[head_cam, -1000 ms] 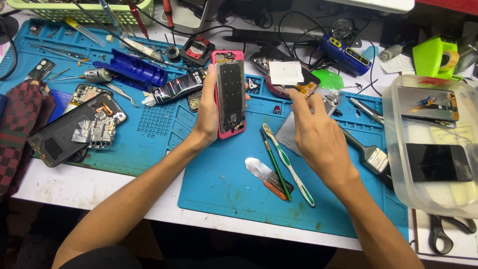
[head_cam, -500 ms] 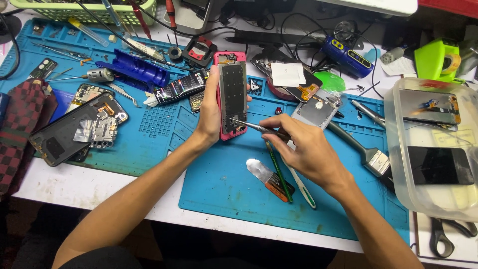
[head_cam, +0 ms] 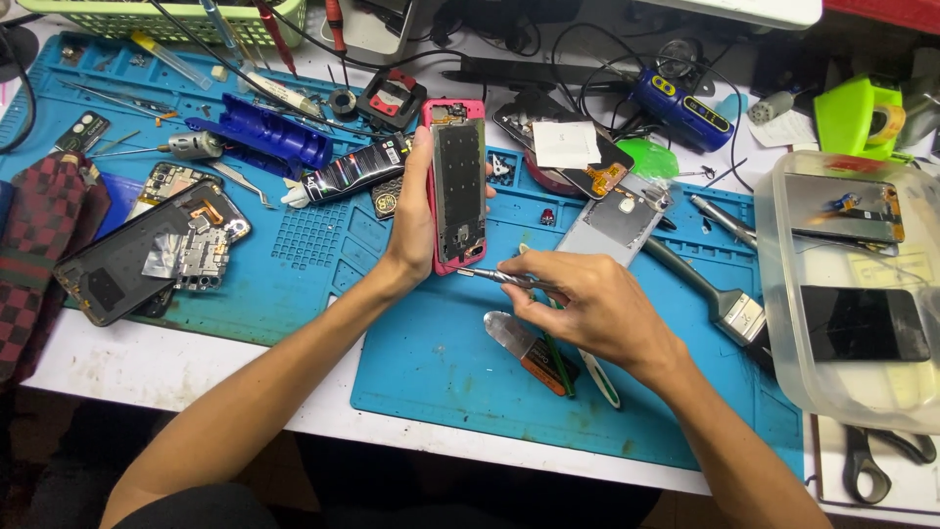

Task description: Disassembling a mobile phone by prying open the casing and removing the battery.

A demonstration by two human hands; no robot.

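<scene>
Left hand (head_cam: 416,220) grips the opened pink phone (head_cam: 456,186) upright, steadying it; right hand (head_cam: 587,304) pinches a screwdriver (head_cam: 499,278) at its five-o'clock corner.

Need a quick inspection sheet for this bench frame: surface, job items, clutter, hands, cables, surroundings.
Surface: blue silicone work mat on a white table edge.
Job's things: opened phone in a pink frame, upright in the left hand; thin metal tool, tip at the phone's lower edge.
Clutter: dismantled black phone back, flat paintbrush, blue plastic tool case, clear plastic tray holding phone parts, black scissors.
Grippers: left hand grips the phone's side; right hand pinches the tool.
Cables: black cables tangled along the back edge.
Surroundings: green mesh basket top left; checkered cloth at left.
</scene>
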